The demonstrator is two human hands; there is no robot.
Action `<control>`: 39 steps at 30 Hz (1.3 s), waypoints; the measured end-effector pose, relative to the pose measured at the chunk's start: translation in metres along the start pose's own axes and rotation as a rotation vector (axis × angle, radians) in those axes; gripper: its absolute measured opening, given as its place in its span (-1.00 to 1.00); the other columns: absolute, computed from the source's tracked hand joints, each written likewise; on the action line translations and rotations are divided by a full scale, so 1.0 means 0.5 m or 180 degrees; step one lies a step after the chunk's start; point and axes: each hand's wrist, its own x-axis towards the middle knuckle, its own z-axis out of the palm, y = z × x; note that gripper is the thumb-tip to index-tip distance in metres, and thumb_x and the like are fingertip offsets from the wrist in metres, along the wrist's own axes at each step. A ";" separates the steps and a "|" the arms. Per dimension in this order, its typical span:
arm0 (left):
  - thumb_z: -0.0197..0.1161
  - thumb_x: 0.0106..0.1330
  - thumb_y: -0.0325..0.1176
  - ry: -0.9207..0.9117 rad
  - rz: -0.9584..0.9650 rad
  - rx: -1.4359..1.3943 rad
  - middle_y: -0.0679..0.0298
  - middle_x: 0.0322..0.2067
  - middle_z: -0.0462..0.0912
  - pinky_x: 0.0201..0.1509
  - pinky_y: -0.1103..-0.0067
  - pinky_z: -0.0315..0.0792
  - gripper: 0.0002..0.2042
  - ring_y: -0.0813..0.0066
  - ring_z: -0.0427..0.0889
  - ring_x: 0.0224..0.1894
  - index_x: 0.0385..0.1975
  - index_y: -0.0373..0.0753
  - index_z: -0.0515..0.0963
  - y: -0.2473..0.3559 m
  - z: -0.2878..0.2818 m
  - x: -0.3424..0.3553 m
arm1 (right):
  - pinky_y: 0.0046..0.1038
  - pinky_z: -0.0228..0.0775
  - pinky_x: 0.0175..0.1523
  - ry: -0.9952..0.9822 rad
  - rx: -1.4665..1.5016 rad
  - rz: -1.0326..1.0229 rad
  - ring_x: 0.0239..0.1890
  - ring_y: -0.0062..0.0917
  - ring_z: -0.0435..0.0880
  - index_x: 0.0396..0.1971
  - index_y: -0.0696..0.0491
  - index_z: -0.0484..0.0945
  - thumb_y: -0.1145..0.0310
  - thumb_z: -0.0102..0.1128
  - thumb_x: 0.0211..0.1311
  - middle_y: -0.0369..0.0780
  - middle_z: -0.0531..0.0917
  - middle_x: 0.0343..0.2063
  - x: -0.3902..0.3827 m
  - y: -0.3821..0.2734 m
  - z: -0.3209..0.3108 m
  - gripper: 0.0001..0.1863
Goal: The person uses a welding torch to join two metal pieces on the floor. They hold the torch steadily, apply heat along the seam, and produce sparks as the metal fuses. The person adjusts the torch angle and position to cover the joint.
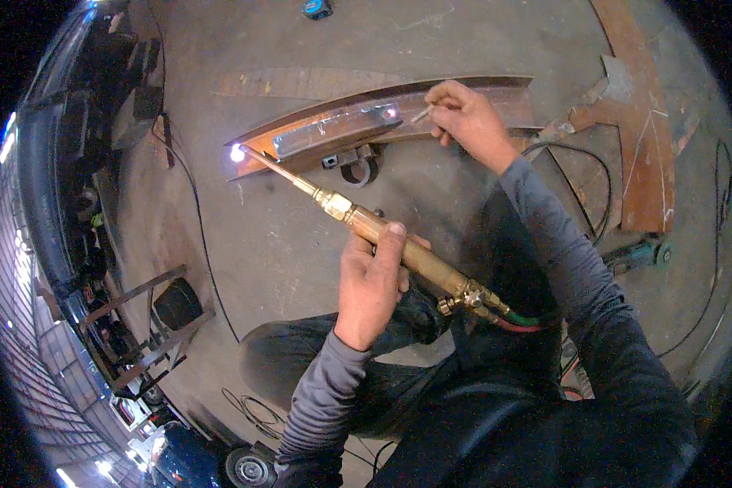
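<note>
My left hand is wrapped round the brass body of a gas torch, its thumb on top. The torch's thin nozzle points up and left, with a bright white glow at its tip by the left end of a rusty steel channel on the floor. A grey flat steel bar rests along the channel. Over the channel's right part, my right hand pinches a short pale stick, perhaps chalk. A metal ring clamp sits beside the channel's near side.
Green and red hoses trail from the torch past my legs. A teal angle grinder lies at the right, near rusty steel plates. A blue tape measure is at the far edge. Black cable crosses the floor, left.
</note>
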 end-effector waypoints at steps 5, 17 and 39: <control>0.08 0.53 -0.13 0.0046 -0.0020 0.0007 0.19 -0.38 0.72 -0.65 0.73 0.27 -0.71 0.73 0.38 -0.68 -0.15 -0.26 0.35 0.005 0.003 -0.002 | -0.38 0.54 -0.26 0.0060 -0.0584 -0.0360 -0.37 -0.46 0.68 -0.18 0.08 0.61 0.36 0.24 0.19 -0.18 0.71 -0.37 0.046 -0.002 0.039 -0.79; 0.07 0.54 -0.14 0.0009 -0.0004 0.0101 0.17 -0.38 0.72 -0.59 0.72 0.31 -0.70 0.72 0.40 -0.65 -0.15 -0.31 0.35 0.009 -0.006 -0.007 | -0.38 0.52 -0.15 0.0105 -0.1407 -0.0750 -0.29 -0.42 0.70 -0.19 0.11 0.60 0.40 0.28 0.19 -0.17 0.72 -0.32 0.053 0.013 0.072 -0.79; 0.05 0.54 -0.15 -0.0027 0.0043 -0.0070 0.25 -0.39 0.72 -0.62 0.72 0.29 -0.73 0.73 0.40 -0.66 -0.19 -0.27 0.44 -0.006 0.000 0.001 | -0.31 0.42 -0.02 0.0313 -0.2116 -0.1898 -0.15 -0.30 0.57 -0.21 0.10 0.58 0.34 0.20 0.22 -0.16 0.57 -0.29 0.040 -0.011 0.084 -0.80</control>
